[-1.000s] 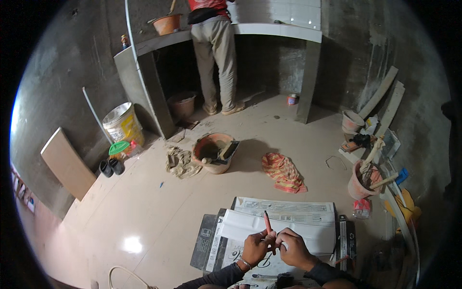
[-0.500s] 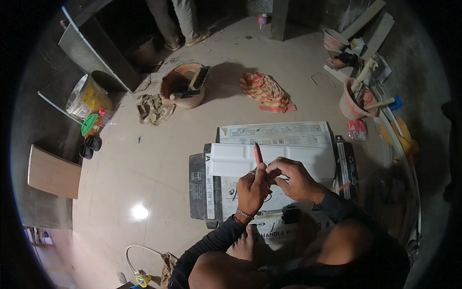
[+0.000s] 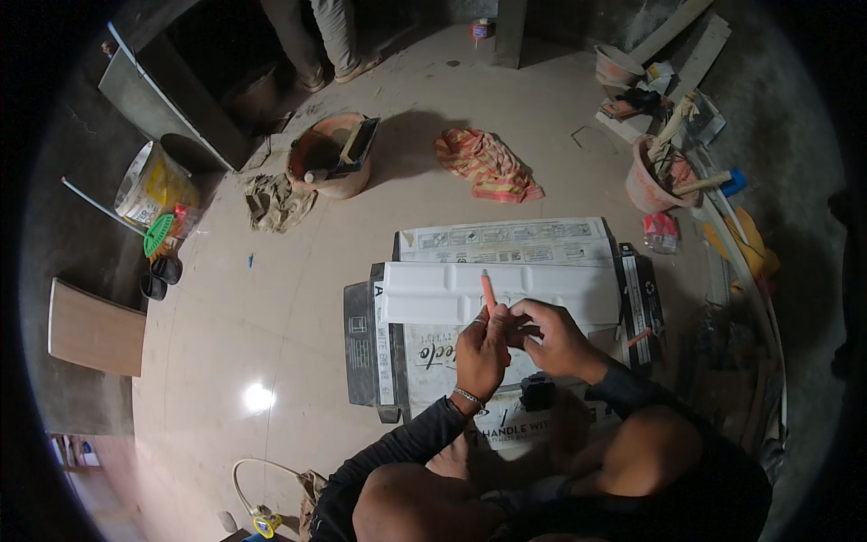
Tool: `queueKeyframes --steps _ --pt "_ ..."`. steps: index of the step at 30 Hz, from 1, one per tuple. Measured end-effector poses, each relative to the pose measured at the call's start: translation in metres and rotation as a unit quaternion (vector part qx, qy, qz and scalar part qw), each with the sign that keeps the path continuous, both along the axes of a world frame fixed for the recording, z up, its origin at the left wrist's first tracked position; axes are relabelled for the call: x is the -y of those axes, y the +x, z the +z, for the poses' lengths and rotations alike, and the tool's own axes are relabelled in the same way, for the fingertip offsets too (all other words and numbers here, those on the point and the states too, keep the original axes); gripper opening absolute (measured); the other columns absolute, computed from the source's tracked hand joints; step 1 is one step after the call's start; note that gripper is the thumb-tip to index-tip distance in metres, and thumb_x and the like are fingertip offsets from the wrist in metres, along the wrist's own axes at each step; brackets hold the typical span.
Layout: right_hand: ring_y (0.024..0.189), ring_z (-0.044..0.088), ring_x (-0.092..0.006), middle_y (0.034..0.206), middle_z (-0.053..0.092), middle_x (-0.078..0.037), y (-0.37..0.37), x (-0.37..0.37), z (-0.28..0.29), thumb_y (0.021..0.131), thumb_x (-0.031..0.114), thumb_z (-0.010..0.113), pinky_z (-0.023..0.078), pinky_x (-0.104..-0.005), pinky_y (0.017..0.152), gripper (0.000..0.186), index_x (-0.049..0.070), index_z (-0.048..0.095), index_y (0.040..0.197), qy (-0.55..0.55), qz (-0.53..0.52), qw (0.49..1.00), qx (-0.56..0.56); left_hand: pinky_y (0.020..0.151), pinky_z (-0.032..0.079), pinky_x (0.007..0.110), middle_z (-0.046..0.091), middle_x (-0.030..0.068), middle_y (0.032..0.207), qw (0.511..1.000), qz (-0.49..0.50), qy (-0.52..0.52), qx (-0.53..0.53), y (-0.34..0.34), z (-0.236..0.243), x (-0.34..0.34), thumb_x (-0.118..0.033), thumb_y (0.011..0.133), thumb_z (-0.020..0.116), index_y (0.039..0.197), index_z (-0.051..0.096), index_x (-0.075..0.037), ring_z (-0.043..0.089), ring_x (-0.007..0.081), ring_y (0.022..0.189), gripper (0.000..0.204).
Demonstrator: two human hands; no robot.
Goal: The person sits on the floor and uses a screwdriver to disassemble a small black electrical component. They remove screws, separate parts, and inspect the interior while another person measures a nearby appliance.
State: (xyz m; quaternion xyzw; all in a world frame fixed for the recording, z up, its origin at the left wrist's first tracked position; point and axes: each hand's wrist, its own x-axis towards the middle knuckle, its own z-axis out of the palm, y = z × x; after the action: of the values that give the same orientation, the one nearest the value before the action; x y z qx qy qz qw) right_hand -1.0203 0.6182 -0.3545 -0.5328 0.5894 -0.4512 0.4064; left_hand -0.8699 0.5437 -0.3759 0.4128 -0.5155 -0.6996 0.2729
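Observation:
My left hand (image 3: pixel 481 359) is closed around a slim orange pen-like tool (image 3: pixel 489 291), whose grey tip points up and away from me. The fingers of my right hand (image 3: pixel 553 338) are curled into a pinch close against the left hand, near the tool's lower end. What that pinch holds is hidden. Just beyond both hands lies a white tile (image 3: pixel 578 294) with raised rectangular panels. It rests on flattened printed cardboard (image 3: pixel 433 361). A small black object (image 3: pixel 537 394) sits on the cardboard below my right hand.
An orange bucket (image 3: pixel 339 185) with a trowel across it stands ahead. Nearby lie a crumpled rag (image 3: pixel 271 203) and a striped cloth (image 3: pixel 488 165). At right are a tub of tools (image 3: pixel 643 185) and planks (image 3: pixel 700 59). A person's legs (image 3: pixel 336 41) show at the far side.
The whole view has shifted slightly. The tool's tip, dark before, now looks lighter grey. Both hands stay close together in much the same hold.

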Motion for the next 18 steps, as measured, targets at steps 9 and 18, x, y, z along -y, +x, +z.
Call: queueKeyframes --steps 9,18 --pt "0.096 0.070 -0.0173 0.101 0.073 -0.007 -0.015 -0.037 -0.026 0.103 0.000 0.058 0.057 -0.0334 0.090 0.017 -0.006 0.066 0.117 0.194 -0.041 0.944 0.263 0.068 0.051 0.051 0.067 0.0290 0.083 0.967 -0.032 -0.245 0.068 -0.011 -0.040 -0.030 -0.032 0.112 0.050 0.103 0.065 0.008 0.066 0.0491 0.078 0.044" --pt "0.101 0.070 -0.0155 0.104 0.076 -0.014 -0.009 -0.069 -0.047 0.095 -0.008 0.052 0.056 -0.0335 0.092 0.025 -0.009 0.067 0.115 0.173 -0.029 0.984 0.039 0.069 0.054 0.052 0.069 0.0266 0.081 0.960 -0.099 -0.232 0.122 -0.003 -0.093 -0.072 -0.041 0.113 0.044 0.100 0.065 0.006 0.069 0.0454 0.079 0.053"
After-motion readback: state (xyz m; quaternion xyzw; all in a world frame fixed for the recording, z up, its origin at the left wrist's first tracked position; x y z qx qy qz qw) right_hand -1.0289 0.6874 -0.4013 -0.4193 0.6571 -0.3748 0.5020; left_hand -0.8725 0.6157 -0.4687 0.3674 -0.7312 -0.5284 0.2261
